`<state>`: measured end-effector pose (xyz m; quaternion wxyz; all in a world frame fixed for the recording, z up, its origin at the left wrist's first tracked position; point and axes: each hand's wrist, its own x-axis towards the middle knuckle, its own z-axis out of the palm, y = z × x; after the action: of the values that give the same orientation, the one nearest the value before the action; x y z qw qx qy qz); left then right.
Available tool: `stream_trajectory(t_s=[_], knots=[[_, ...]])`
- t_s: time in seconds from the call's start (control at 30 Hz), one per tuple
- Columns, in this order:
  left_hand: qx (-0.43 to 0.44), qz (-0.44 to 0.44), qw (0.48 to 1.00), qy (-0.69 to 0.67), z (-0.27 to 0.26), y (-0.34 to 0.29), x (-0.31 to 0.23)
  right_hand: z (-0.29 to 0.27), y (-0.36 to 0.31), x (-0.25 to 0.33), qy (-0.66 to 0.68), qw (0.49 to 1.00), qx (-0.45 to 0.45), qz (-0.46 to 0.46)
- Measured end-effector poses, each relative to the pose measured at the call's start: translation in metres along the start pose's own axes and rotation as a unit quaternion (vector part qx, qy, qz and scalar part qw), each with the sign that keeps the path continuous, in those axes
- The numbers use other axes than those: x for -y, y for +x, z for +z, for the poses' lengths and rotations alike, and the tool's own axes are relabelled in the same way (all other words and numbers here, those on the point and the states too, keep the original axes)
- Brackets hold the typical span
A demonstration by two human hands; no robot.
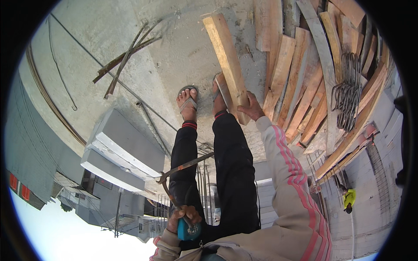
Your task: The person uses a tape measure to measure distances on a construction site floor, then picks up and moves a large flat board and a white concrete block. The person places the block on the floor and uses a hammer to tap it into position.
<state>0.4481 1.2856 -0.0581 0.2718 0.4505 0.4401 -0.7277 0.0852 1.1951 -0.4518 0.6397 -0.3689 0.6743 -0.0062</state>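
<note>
My right hand (252,107) grips the near end of a long squared wooden beam (225,61), which slants away over the concrete floor past my right foot. A shorter board (225,90) lies along the beam's left side, partly over that foot. Close to my waist, my left hand (185,215) is closed round the shaft of a rusty metal tool (185,166) with a long crosswise head. Right below those fingers sits a teal tape measure (189,230); whether the hand holds it too, I cannot tell.
Many boards (300,74) are piled at the right, with a bundle of bent steel stirrups (347,91) on them. Grey blocks (126,139) stand at the left. Crossed rusty bars (126,58) and a long thin rod (87,50) lie on the floor. A person in yellow (349,198) is farther off.
</note>
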Motion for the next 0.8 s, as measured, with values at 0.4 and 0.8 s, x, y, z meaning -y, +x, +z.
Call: stream_trajectory(t_s=[0.4, 0.8], knots=[[-0.025, 0.010, 0.998, 0.055, 0.017, -0.004, -0.016, 0.027, -0.022, 0.004, -0.036, 0.996, -0.058, 0.053], [0.016, 0.063, 0.966, 0.250, 0.105, -0.017, -0.005, -0.282, -0.332, 0.138, -0.127, 0.908, -0.400, 0.019]])
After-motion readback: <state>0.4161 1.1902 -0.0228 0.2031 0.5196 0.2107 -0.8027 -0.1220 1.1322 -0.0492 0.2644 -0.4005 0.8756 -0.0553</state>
